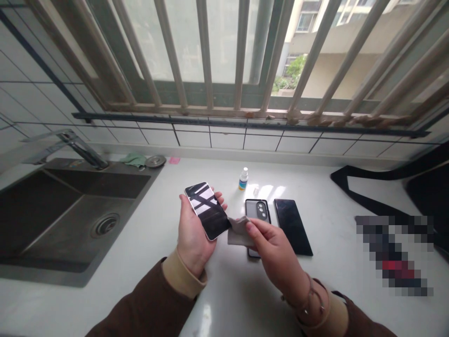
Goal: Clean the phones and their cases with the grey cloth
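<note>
My left hand point(192, 234) grips a white-edged smartphone point(207, 209) from behind, its dark glossy screen facing up and tilted. My right hand point(275, 252) pinches a small grey cloth point(238, 231) that touches the phone's lower right corner. Just beyond the cloth, a dark phone case point(257, 209) with a camera cut-out lies on the white countertop point(150, 229), partly covered by my right hand. To the right of the case lies a black phone point(293, 226), flat and screen up. A small white bottle point(243, 179) with a blue and yellow label stands behind them.
A dark sink point(63, 220) with a metal faucet point(75, 145) fills the left. A green rag point(133, 160), a metal drain plug point(155, 161) and a pink item point(174, 160) lie by the tiled wall. A barred window point(224, 56) is ahead. A black stove edge point(386, 187) is at right.
</note>
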`<state>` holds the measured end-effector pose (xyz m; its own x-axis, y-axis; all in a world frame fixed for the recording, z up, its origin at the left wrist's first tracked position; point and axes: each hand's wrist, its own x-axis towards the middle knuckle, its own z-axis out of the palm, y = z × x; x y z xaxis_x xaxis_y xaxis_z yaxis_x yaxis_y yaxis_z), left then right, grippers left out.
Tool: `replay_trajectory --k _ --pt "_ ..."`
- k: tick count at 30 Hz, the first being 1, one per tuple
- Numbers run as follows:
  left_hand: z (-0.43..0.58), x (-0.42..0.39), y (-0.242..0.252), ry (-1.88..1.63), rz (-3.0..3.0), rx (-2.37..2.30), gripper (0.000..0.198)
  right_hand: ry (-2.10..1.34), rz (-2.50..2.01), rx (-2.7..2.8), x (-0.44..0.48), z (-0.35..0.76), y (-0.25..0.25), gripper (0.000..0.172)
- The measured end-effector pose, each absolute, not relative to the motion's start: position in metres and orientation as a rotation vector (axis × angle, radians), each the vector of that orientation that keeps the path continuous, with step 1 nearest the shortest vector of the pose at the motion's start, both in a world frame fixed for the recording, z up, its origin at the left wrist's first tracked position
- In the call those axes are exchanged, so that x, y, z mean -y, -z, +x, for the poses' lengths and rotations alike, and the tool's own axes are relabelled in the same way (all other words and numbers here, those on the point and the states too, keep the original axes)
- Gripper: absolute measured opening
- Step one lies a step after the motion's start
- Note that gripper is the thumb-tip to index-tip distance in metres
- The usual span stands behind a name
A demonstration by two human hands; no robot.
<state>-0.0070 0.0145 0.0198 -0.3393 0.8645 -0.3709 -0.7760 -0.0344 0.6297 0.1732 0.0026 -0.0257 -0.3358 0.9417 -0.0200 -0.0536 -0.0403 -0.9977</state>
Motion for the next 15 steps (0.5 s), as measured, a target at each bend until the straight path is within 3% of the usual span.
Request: replay_trajectory --k 6,15 --pt "0.007 -0.008 -0.008 -1.917 0.38 -0.92 0.065 -1.743 -1.042 0.75 -0.009 0.162 0.035 0.049" --pt "0.011 0.006 0.017 -1.977 1.03 -1.168 0.069 -2.109 -0.725 0.765 0.003 0.156 0.025 0.038"
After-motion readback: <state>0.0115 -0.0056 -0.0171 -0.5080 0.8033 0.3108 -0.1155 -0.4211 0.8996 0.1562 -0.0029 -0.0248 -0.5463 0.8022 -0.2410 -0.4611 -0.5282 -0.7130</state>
